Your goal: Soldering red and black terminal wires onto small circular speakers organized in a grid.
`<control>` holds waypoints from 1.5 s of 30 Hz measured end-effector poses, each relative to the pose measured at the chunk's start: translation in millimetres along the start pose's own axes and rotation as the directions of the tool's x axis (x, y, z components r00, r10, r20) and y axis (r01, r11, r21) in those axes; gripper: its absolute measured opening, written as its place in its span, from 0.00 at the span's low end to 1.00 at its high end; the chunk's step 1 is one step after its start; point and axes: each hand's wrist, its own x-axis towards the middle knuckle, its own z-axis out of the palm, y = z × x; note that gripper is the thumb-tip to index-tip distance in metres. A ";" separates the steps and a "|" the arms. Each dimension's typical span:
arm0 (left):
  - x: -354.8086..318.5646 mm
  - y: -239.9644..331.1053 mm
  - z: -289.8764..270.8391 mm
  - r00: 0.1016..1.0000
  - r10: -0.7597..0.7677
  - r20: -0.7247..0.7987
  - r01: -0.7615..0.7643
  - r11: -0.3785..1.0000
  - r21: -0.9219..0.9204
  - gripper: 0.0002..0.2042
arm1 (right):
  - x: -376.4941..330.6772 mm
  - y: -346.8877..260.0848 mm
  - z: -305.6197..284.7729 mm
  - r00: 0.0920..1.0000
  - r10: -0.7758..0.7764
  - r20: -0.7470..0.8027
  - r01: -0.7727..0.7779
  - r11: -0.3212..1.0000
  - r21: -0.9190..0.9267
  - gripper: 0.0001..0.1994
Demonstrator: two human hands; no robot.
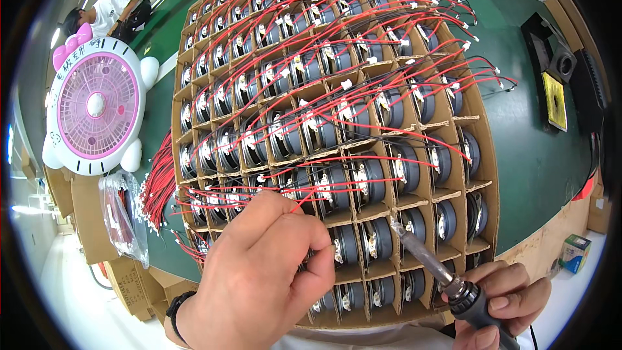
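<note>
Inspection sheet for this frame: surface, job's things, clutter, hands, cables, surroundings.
Surface: green bench top.
Job's things: cardboard grid tray of round speakers; soldering iron.
Clutter: bag of wires, small green box, iron stand.
Hands: left hand pinches a red wire; right hand grips the iron.
Cables: red and black leads across the tray; loose red bundle.
Surroundings: pink-and-white fan; another person beyond.

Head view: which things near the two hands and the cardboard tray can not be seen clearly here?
- What the left hand pinches: its own fingers cover it.
- Tray cells under that hand: hidden by it.
- Soldering iron handle end: cut off by the lower edge, wrapped by the right hand.
- Solder points on the speakers: too small.
- Small box at the right rim: bent, blurred.
</note>
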 end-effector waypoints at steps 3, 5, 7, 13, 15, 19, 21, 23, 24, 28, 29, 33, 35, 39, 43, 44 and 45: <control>-0.7 0.8 -0.6 1.000 -0.007 0.014 0.007 1.000 -0.001 0.09 | -0.2 1.3 0.5 1.000 -0.009 0.001 0.009 1.000 0.013 0.16; -1.3 0.9 -2.6 0.999 -0.027 0.023 0.027 0.999 -0.024 0.09 | -0.5 2.7 0.6 1.000 -0.026 -0.005 0.026 0.999 0.024 0.16; -1.7 -0.3 -6.1 0.998 -0.055 0.029 0.057 0.996 -0.068 0.10 | -0.4 4.0 0.5 0.999 -0.039 -0.010 0.040 0.999 0.029 0.16; -5.7 -7.9 -4.4 0.978 -0.082 -0.193 0.025 0.959 -0.281 0.09 | 0.9 3.7 1.7 0.999 -0.040 -0.016 0.041 0.999 0.034 0.15; -8.3 -10.2 3.3 0.924 -0.036 -0.381 -0.095 0.943 -0.320 0.08 | 0.7 2.3 3.1 0.999 -0.035 -0.032 0.036 0.999 0.035 0.15; -17.2 -12.0 1.1 0.886 0.025 -0.463 -0.202 0.920 -0.337 0.07 | 1.3 -1.6 0.0 0.994 -0.058 0.088 0.058 0.998 0.002 0.16; -21.0 -12.1 -7.4 0.933 0.126 -0.336 -0.213 0.948 -0.236 0.07 | 0.9 -5.1 -2.5 0.988 -0.050 0.148 0.056 0.998 -0.032 0.16; -22.9 -12.0 -13.4 0.935 0.293 -0.201 -0.293 0.956 0.032 0.09 | 0.5 -6.9 -4.4 0.980 -0.054 0.190 0.064 0.997 -0.048 0.16; -24.4 -10.6 -14.0 0.945 0.303 -0.126 -0.293 0.952 0.093 0.09 | 0.3 -8.5 -4.9 0.978 -0.040 0.206 0.053 0.997 -0.058 0.16; -23.9 -12.3 -4.3 0.952 0.303 -0.041 -0.291 0.940 0.178 0.12 | -0.1 -10.7 -2.6 0.972 0.001 0.236 0.023 0.995 -0.098 0.16; -22.4 -15.0 -1.9 0.949 0.313 -0.033 -0.301 0.934 0.190 0.12 | 0.5 -10.7 -2.0 0.965 0.002 0.261 0.028 0.993 -0.111 0.15; -17.9 -24.3 2.4 0.944 0.329 -0.023 -0.321 0.934 0.158 0.12 | 5.7 -9.3 -2.9 0.934 0.010 0.357 0.047 0.987 -0.151 0.14; -17.0 -25.9 3.0 0.951 0.308 -0.008 -0.305 0.944 0.128 0.13 | 7.3 -9.3 -2.7 0.924 0.017 0.381 0.048 0.986 -0.161 0.14; -16.3 -25.7 2.3 0.963 0.268 0.026 -0.269 0.960 0.082 0.11 | 8.6 -9.1 -2.7 0.915 0.039 0.403 0.031 0.985 -0.168 0.14; -14.6 -27.3 -2.0 0.959 0.279 0.041 -0.280 0.959 0.037 0.11 | 7.6 -8.3 -2.8 0.924 0.041 0.380 0.016 0.989 -0.147 0.15; -14.5 -27.5 -2.8 0.960 0.275 0.047 -0.276 0.961 0.016 0.11 | 7.0 -8.4 -2.5 0.928 0.048 0.370 0.006 0.989 -0.145 0.15; -14.5 -27.5 -2.5 0.961 0.274 0.036 -0.275 0.961 0.014 0.11 | 6.4 -8.7 -2.1 0.932 0.056 0.359 -0.004 0.990 -0.144 0.15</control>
